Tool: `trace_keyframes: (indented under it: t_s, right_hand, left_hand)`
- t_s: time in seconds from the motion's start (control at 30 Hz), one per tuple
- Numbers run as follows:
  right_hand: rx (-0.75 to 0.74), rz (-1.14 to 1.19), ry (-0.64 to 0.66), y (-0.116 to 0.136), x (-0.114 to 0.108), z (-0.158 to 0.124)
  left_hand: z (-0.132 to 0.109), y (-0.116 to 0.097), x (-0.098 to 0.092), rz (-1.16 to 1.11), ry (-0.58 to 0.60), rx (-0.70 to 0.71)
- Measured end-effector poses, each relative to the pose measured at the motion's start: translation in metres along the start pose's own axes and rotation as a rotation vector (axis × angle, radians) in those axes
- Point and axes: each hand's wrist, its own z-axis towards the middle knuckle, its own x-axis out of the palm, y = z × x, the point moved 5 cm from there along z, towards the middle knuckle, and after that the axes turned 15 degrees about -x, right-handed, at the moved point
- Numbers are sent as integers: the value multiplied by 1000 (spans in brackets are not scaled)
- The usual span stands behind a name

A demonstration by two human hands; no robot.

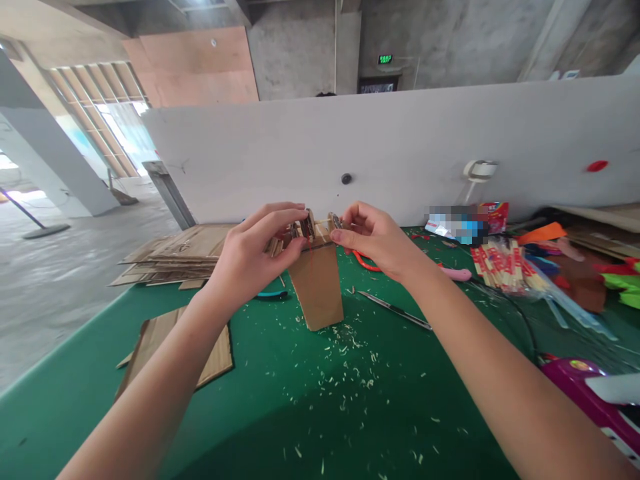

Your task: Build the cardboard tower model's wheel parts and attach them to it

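A tan cardboard box [317,287] stands upright on the green table. Round cardboard discs [310,225] sit at its top left, and another disc [335,221] is at its top right, beside a thin wooden stick. My left hand [263,243] is closed around the discs at the left, thumb on the near side. The right-hand disc is pinched between the thumb and fingers of my right hand [375,239]. The fingers partly cover the discs and the top of the box.
Cardboard sheets [175,250] are stacked at the left, with a loose piece [220,357] nearer. A utility knife [395,310] lies right of the box among shavings. Wrapped sticks [507,267] and a purple tool [583,393] are farther right. A white partition [280,153] stands behind.
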Motion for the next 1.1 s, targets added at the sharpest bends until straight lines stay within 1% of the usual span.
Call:
trace_keyframes:
  t_s: [0.13, 0.27, 0.4, 0.6, 0.8, 0.87, 0.97, 1.1]
  right_hand:
    - [-32, -49, -15, 2, 3, 2]
    - [-63, -137, 3, 4, 8, 3]
    - [-83, -179, -41, 4, 9, 5]
    - [-136, -139, -66, 3, 13, 7]
    - [-129, -98, 25, 5, 12, 4]
    - [-130, -84, 36, 5, 10, 3]
    - [-131, -82, 29, 3, 8, 3]
    - [-114, -89, 7, 0, 7, 4]
  left_hand:
    - [0, 0, 0, -3, -15, 46]
    - [-1, 1, 0, -5, -19, 69]
    - [-1, 1, 1, -15, -23, 78]
    - [-1, 1, 2, -2, -30, 81]
    - [-2, 4, 2, 12, -48, 82]
    - [-2, 6, 2, 25, -59, 73]
    - [-2, 10, 3, 10, -61, 50]
    - [-1, 15, 5, -64, -29, 5]
